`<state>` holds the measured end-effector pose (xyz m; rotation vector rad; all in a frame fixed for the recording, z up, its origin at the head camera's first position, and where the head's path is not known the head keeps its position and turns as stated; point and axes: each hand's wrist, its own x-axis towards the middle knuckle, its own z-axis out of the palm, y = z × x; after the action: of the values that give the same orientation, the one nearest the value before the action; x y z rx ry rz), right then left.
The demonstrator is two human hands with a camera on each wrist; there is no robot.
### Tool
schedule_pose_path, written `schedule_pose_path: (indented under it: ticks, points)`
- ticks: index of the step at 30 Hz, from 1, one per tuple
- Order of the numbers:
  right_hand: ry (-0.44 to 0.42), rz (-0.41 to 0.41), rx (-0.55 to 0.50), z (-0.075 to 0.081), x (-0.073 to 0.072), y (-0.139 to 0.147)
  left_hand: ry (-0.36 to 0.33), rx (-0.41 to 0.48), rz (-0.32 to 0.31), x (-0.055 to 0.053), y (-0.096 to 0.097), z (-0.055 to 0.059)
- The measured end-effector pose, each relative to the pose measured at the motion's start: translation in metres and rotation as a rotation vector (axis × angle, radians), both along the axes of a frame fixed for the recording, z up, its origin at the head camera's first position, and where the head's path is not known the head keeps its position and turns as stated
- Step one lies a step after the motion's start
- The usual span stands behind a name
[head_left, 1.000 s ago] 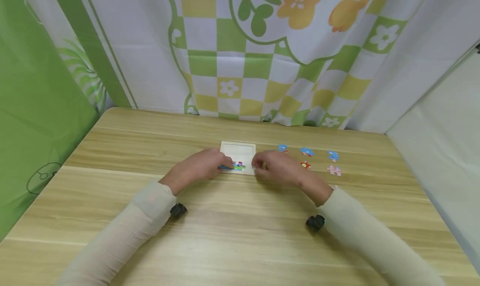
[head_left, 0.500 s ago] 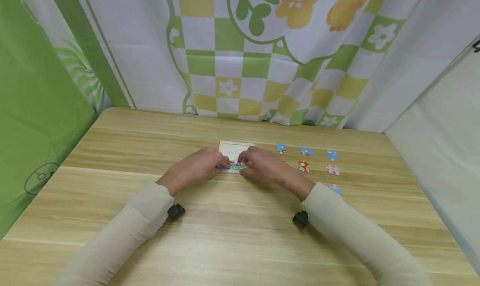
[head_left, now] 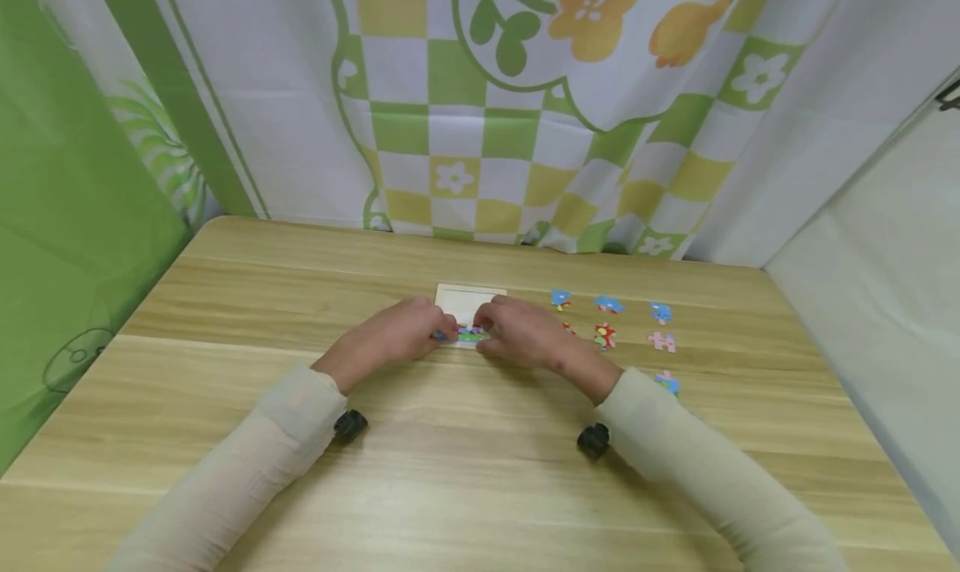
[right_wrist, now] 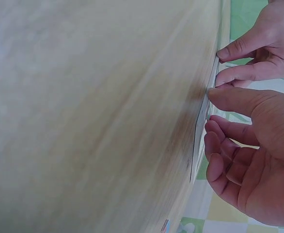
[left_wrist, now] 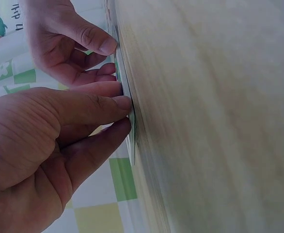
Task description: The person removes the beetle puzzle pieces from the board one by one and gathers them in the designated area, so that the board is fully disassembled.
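A small pale wooden puzzle tray (head_left: pixel 471 293) lies on the table with coloured puzzle pieces (head_left: pixel 472 336) along its near side. At the tray's near left, the thumb and fingers of my left hand (head_left: pixel 393 334) pinch the tray's edge, covering part of the pieces. My right hand (head_left: pixel 525 332) is at the near right, its thumb and curled fingers around the end of a green and blue puzzle piece. Both wrist views show the thin tray (left_wrist: pixel 132 145) nearly edge-on, with thumbs at its near edge. The fingertips hide much of the pieces.
To the right of the tray lie several loose puzzle pieces, among them a blue one (head_left: pixel 609 303), a red one (head_left: pixel 604 336), a pink one (head_left: pixel 663 341) and a blue and pink one (head_left: pixel 667 382). A patterned curtain (head_left: pixel 457 122) hangs behind the wooden table (head_left: pixel 450 472).
My right hand has moved left from the tray's right edge onto the pieces at its near side. My left hand has stayed at the near left corner.
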<state>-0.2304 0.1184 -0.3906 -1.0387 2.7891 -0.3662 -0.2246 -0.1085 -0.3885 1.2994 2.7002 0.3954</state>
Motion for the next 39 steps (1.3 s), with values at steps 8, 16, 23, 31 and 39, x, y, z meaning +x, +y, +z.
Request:
schedule_pose_path:
  ticks: [8,16,23,31,39]
  points:
    - [-0.005,-0.026,-0.002,0.0003,-0.0008,-0.0024,-0.014,-0.011,0.021,0.0012,0.0000,0.0019]
    - [-0.044,-0.054,0.007,0.0017,-0.0014,-0.0046,0.026,0.065,-0.044,0.0018,-0.0043,-0.0027]
    - [-0.069,-0.063,0.003,0.0023,-0.0029,-0.0041,-0.052,0.062,0.002,0.0013,-0.0040,-0.0031]
    - [-0.079,-0.078,-0.026,0.0019,-0.0041,-0.0023,-0.040,0.043,-0.011,0.0003,-0.0011,-0.0006]
    - [-0.081,-0.069,-0.104,0.0003,-0.0049,-0.0045,-0.057,0.029,0.021,0.0023,-0.0020,0.0018]
